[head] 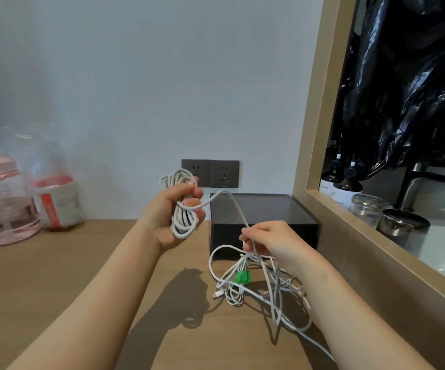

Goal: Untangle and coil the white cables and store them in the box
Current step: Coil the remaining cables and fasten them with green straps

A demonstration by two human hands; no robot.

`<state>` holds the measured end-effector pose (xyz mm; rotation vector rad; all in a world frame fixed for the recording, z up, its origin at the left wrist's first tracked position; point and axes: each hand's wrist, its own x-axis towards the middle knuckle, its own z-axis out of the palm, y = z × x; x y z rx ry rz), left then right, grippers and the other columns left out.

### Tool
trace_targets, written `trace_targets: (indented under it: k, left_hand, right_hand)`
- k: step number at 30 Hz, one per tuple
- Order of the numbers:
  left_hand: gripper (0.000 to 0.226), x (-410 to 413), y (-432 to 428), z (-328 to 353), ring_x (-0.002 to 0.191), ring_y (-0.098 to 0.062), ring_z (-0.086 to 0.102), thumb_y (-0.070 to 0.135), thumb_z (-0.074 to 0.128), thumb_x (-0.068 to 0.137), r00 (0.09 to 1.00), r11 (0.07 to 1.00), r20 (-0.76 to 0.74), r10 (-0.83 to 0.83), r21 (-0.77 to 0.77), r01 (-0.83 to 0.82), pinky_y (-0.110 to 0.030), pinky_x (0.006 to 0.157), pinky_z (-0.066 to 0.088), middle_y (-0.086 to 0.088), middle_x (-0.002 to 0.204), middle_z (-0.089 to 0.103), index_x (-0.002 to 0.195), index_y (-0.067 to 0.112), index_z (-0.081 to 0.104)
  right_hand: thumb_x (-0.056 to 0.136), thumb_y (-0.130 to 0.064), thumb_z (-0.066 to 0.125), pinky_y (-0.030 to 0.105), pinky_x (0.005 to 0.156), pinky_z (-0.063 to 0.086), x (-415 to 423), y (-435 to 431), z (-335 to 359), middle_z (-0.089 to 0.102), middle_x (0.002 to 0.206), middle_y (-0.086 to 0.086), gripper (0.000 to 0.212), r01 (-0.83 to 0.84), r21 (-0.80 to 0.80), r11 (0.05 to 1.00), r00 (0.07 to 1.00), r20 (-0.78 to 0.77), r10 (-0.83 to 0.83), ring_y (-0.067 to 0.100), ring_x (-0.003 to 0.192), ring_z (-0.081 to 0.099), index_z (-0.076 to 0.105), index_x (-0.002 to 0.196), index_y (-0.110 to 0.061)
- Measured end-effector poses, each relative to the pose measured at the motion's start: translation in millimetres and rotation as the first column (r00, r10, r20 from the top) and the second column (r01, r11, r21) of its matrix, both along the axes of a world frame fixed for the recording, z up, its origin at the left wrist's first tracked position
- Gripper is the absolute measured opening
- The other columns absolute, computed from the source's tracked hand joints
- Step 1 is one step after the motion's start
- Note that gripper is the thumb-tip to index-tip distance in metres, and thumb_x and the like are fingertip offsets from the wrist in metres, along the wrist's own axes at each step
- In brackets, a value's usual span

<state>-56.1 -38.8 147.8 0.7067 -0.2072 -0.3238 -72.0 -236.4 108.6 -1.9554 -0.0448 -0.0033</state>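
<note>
1. White cables [253, 284] lie in a loose tangle on the wooden table [55, 276], just in front of the dark box [264, 217]. A green tie [242, 277] sits among the strands, and a small plug [217, 295] pokes out at the tangle's left edge.
2. The left hand [173, 217] is raised above the table with its fingers curled round a coil [182, 228] of white cable. Loops stick out above and below the fist.
3. One strand [226, 193] arcs from that coil across the box's near left corner and down to the right hand [272, 241].
4. The right hand hovers over the tangle and pinches this strand between thumb and fingertips, the other fingers folded in. The cable runs on below it into the heap.
5. The box stands against the wall under two grey sockets [210, 173]. From here I cannot tell whether its top is open.
6. Far left on the table are a pink water bottle [2, 198] and a clear bag [55, 198] holding a red-and-white pack.
7. To the right, beyond a wooden frame [312, 129], I see brown bottles [346, 185], glass jars [368, 209], a tap [413, 188] and black plastic sheeting [403, 76].
</note>
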Motion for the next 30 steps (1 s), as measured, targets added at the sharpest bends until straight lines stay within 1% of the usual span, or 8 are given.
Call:
trace_targets:
  k: [3, 5, 8, 14, 19, 22, 26, 30]
  left_hand:
    - [0.005, 2, 1, -6, 0.034, -0.007, 0.046, 0.007, 0.055, 0.086, 0.996, 0.972, 0.028, 0.08, 0.219, -0.085, -0.019, 0.038, 0.046, -0.005, 0.059, 0.053, 0.082, 0.006, 0.056]
    - [0.006, 4, 2, -10, 0.035, -0.008, 0.047, 0.007, 0.056, 0.09, 0.986, 0.909, 0.068, 0.154, 0.381, -0.168, -0.021, 0.04, 0.048, -0.004, 0.053, 0.054, 0.086, 0.004, 0.054]
    - [0.012, 8, 2, -18, 0.039, -0.012, 0.05, 0.007, 0.059, 0.09, 0.963, 0.785, 0.166, 0.214, 0.557, -0.271, -0.023, 0.044, 0.05, -0.002, 0.048, 0.055, 0.098, 0.003, 0.051]
    - [0.019, 12, -1, -29, 0.047, -0.014, 0.053, 0.004, 0.061, 0.089, 0.922, 0.636, 0.298, 0.247, 0.668, -0.387, -0.038, 0.062, 0.056, -0.012, 0.077, 0.06, 0.105, 0.006, 0.051]
    - [0.02, 6, -7, -35, 0.05, -0.015, 0.051, 0.001, 0.061, 0.088, 0.944, 0.641, 0.285, 0.167, 0.696, -0.324, -0.035, 0.058, 0.055, -0.015, 0.084, 0.056, 0.102, 0.012, 0.051]
    - [0.021, 2, -10, -39, 0.051, -0.015, 0.052, 0.002, 0.061, 0.087, 0.955, 0.637, 0.282, 0.091, 0.721, -0.273, -0.034, 0.057, 0.054, -0.016, 0.083, 0.055, 0.104, 0.01, 0.051]
    - [0.014, -4, -14, -44, 0.051, -0.014, 0.053, 0.006, 0.063, 0.088, 0.965, 0.652, 0.261, -0.003, 0.732, -0.196, -0.031, 0.055, 0.053, -0.011, 0.074, 0.06, 0.1, 0.008, 0.056]
    - [0.014, -6, -18, -50, 0.049, -0.013, 0.052, 0.008, 0.069, 0.084, 0.96, 0.644, 0.279, -0.035, 0.741, -0.191, -0.024, 0.048, 0.047, 0.002, 0.057, 0.059, 0.085, 0.013, 0.056]
  right_hand:
    - [0.098, -0.03, 0.04, 0.031, 0.071, 0.046, 0, -2, 2, 0.045, 0.056, -0.001, 0.042, -0.089, 0.287, 0.954, 0.991, -0.072, 0.114, 0.014, 0.059, 0.047, 0.069, 0.079, -0.007]
    - [0.1, -0.043, 0.028, 0.031, 0.069, 0.039, 1, -2, 3, 0.034, 0.055, 0.0, 0.057, -0.088, 0.378, 0.922, 0.987, -0.094, 0.132, 0.014, 0.055, 0.039, 0.061, 0.07, -0.009]
    - [0.096, -0.052, 0.032, 0.032, 0.073, 0.039, 0, 1, 3, 0.033, 0.052, -0.002, 0.058, -0.038, 0.194, 0.98, 0.995, -0.079, 0.055, 0.014, 0.057, 0.036, 0.05, 0.054, -0.016]
    - [0.087, -0.043, 0.058, 0.03, 0.071, 0.04, -1, 8, 3, 0.042, 0.063, 0.002, 0.041, -0.076, -0.133, 0.988, 0.997, -0.022, 0.074, 0.016, 0.068, 0.043, 0.05, 0.055, -0.018]
    - [0.086, -0.041, 0.062, 0.026, 0.065, 0.044, 0, 20, 2, 0.055, 0.07, 0.004, 0.034, -0.059, -0.312, 0.948, 0.991, 0.099, 0.094, 0.013, 0.069, 0.053, 0.065, 0.077, -0.008]
    - [0.089, -0.04, 0.059, 0.025, 0.06, 0.04, 1, 26, 3, 0.053, 0.065, -0.001, 0.031, 0.024, -0.428, 0.903, 0.972, 0.223, 0.08, 0.011, 0.063, 0.05, 0.063, 0.075, -0.012]
    - [0.091, -0.043, 0.054, 0.029, 0.062, 0.043, 5, 31, 0, 0.058, 0.068, -0.003, 0.03, 0.249, -0.371, 0.895, 0.912, 0.401, -0.087, 0.014, 0.069, 0.055, 0.06, 0.074, -0.019]
    - [0.092, -0.044, 0.052, 0.023, 0.052, 0.034, 8, 36, -3, 0.051, 0.064, -0.009, 0.029, 0.345, -0.329, 0.879, 0.86, 0.485, -0.156, 0.012, 0.067, 0.051, 0.058, 0.076, -0.02]
